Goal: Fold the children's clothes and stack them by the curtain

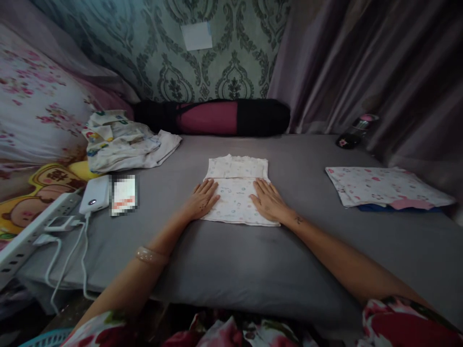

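A small white printed garment (235, 197) lies folded on the grey sheet (231, 260) in front of me, its far end turned over as a flap. My left hand (203, 200) rests flat on its left edge, fingers stretched out. On the opposite edge lies my right hand (268, 198), palm down with the fingers spread. Neither hand grips the cloth.
Rumpled clothes (123, 142) lie at back left; a folded printed stack (383, 185) sits right. A power bank (94, 195), cables and a power strip (39, 236) line the left edge. Behind are a black-and-maroon bag (210, 118) and a dark bottle (356, 132).
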Motion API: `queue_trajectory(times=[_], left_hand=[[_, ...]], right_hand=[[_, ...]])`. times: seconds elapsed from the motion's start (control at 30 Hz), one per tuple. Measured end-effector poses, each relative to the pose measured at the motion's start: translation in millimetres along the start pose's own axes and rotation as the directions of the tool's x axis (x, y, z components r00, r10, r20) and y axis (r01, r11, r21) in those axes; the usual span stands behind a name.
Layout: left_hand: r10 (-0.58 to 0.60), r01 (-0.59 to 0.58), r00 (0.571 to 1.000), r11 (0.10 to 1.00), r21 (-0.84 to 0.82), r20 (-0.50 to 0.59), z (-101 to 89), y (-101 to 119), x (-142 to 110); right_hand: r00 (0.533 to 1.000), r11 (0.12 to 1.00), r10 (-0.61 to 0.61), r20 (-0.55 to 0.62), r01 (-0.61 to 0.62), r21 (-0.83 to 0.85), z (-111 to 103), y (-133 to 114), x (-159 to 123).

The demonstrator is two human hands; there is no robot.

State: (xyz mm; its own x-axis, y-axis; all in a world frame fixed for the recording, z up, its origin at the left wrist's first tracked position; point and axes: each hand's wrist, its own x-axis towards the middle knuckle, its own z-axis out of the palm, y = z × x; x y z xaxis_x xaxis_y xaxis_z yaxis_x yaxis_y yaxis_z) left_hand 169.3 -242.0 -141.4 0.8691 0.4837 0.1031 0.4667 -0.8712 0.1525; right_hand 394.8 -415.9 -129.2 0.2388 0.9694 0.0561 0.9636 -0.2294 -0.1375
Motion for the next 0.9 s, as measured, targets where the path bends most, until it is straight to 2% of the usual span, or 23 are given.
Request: queue_trajectory(times=[0.13, 0.23, 0.33, 0.47, 0.63, 0.77, 0.83, 0.9], left_hand=[[-0.079, 0.071, 0.992, 0.994, -0.084, -0.101, 2.5, -5, -1], [-0.23, 0.204, 0.948, 0.97, -0.132, -0.219, 0.2, -12, -7], [-0.337, 0.305, 0.907, 0.939, -0.16, -0.254, -7.6, -14, -16], [-0.4, 0.364, 0.898, 0.909, -0.201, -0.184, -18.1, -8, -21], [-0.42, 0.375, 0.897, 0.888, -0.264, -0.138, -20.9, -6, -21], [-0.38, 0.337, 0.917, 0.899, -0.279, -0.118, -26.8, -5, -24], [-0.381, 0.345, 0.922, 0.885, -0.314, -0.061, -32.5, -4, -26], [-0.411, 0.384, 0.912, 0.843, -0.378, 0.009, -38.5, -3, -30]], right_hand=[[1.0, 1.0, -0.018, 0.015, 0.018, 0.007, 0, 8, -5], [1.0, 1.0, 0.008, 0.003, -0.008, 0.014, 0, 14, -15], [0.999, 1.0, 0.029, -0.017, -0.029, 0.012, 2, 19, -26], [1.0, 1.0, 0.014, -0.023, -0.013, 0.023, 8, 22, -34], [0.996, 0.998, 0.029, -0.085, -0.024, 0.066, 9, 21, -36], [0.987, 0.991, 0.066, -0.147, -0.047, 0.127, -6, 20, -44], [0.979, 0.984, 0.131, -0.154, -0.11, 0.142, -17, 19, -49], [0.971, 0.966, 0.213, -0.104, -0.194, 0.17, -26, 17, -54]])
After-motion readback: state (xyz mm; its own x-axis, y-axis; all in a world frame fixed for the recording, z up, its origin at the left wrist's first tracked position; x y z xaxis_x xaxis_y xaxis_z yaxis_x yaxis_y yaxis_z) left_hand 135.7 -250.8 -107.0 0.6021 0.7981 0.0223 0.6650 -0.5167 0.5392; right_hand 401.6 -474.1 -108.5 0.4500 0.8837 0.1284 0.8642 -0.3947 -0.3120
